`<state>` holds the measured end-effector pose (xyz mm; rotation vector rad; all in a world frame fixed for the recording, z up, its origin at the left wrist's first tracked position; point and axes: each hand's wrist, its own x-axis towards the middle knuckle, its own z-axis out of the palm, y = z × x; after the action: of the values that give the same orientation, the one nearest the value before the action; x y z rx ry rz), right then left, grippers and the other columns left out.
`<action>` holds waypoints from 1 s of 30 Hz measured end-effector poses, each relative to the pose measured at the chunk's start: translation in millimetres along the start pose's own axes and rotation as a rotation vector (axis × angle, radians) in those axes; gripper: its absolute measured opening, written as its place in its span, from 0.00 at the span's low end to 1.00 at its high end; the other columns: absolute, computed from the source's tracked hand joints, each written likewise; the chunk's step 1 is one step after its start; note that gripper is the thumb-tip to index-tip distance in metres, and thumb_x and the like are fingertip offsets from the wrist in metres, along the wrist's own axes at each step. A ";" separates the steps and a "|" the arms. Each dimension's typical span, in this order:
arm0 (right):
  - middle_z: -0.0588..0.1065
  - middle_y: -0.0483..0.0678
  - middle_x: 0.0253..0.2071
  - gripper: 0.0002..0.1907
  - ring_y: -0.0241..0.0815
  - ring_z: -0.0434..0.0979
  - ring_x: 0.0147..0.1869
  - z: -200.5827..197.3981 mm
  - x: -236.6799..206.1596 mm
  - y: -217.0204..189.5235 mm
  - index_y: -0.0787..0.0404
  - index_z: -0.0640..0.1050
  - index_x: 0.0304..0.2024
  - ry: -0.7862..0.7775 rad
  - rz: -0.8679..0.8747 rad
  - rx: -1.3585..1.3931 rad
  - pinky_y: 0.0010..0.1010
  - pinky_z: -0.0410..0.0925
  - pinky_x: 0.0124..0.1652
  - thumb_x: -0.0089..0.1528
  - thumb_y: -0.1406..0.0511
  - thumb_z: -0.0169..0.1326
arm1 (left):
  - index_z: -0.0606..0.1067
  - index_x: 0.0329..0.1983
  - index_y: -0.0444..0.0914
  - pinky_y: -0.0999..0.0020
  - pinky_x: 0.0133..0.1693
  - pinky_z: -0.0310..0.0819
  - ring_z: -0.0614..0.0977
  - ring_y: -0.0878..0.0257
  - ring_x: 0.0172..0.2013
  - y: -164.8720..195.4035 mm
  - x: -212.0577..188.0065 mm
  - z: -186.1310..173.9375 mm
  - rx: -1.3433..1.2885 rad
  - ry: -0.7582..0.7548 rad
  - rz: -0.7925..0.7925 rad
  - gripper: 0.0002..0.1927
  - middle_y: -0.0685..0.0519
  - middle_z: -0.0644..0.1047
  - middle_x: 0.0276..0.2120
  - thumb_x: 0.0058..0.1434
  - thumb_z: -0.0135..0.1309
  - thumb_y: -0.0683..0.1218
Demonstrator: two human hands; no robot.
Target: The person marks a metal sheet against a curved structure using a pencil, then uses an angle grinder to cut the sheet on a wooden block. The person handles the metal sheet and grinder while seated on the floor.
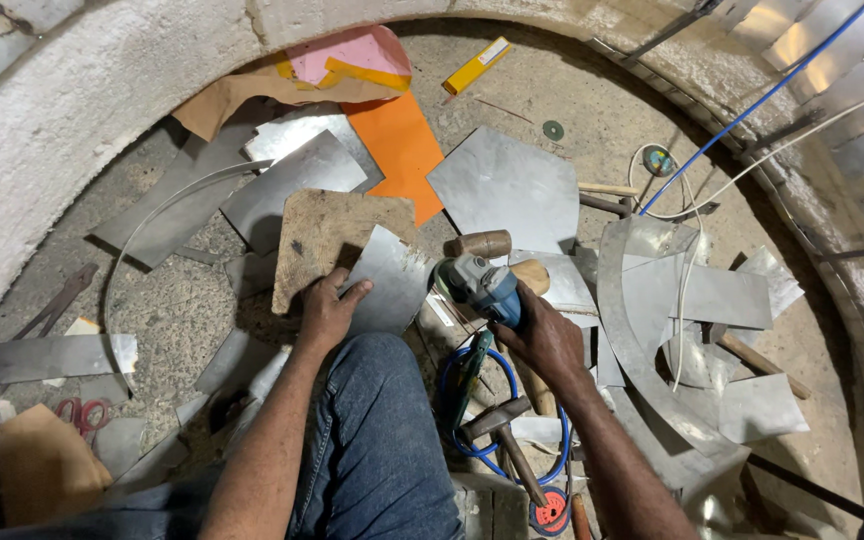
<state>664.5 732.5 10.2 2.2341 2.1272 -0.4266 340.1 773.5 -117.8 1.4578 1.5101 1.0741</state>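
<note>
A small grey sheet-metal piece with a curved edge [389, 280] lies on the gravelly floor [182, 300], partly over a brown wooden board [322, 235], just above a blue-jeaned knee [372, 420]. The left hand [329, 312] presses flat on it, fingers spread. The right hand [544, 338] is wrapped around a blue-grey angle grinder [480, 285], whose disc seems to touch the sheet's right edge. A wooden-handled hammer [507, 440] lies below on a blue hose [472, 440].

- A long, narrow yellow box [476, 66] with a pale end lies on the floor at the top.
- A round red label [552, 509] shows on a disc at the bottom edge.
</note>
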 end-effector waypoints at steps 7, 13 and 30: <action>0.82 0.52 0.45 0.45 0.49 0.84 0.44 -1.5 -50.9 22.4 0.46 0.67 0.70 -0.064 0.135 0.085 0.44 0.75 0.42 0.53 0.47 0.66 | 0.77 0.40 0.30 0.57 0.33 0.71 0.76 0.54 0.29 16.6 -1.9 -14.4 -0.036 -0.002 0.044 0.25 0.41 0.75 0.26 0.63 0.63 0.59; 0.83 0.54 0.43 0.45 0.45 0.85 0.43 22.7 -85.2 60.5 0.55 0.70 0.68 -0.099 0.380 0.435 0.39 0.75 0.45 0.52 0.49 0.68 | 0.80 0.35 0.37 0.66 0.23 0.62 0.66 0.69 0.18 93.5 14.9 -66.7 0.005 -0.012 -0.122 0.20 0.56 0.77 0.22 0.65 0.60 0.59; 0.82 0.53 0.44 0.37 0.42 0.81 0.43 83.4 -108.1 86.8 0.65 0.75 0.60 -0.039 0.438 1.013 0.33 0.74 0.43 0.53 0.55 0.67 | 0.79 0.57 0.40 0.61 0.39 0.73 0.84 0.63 0.36 42.8 -3.2 39.3 1.068 -0.168 0.760 0.22 0.50 0.84 0.46 0.59 0.63 0.45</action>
<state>731.8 604.0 -61.3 2.9562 1.4293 -1.7804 392.2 772.4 -91.9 2.9314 1.4772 0.4296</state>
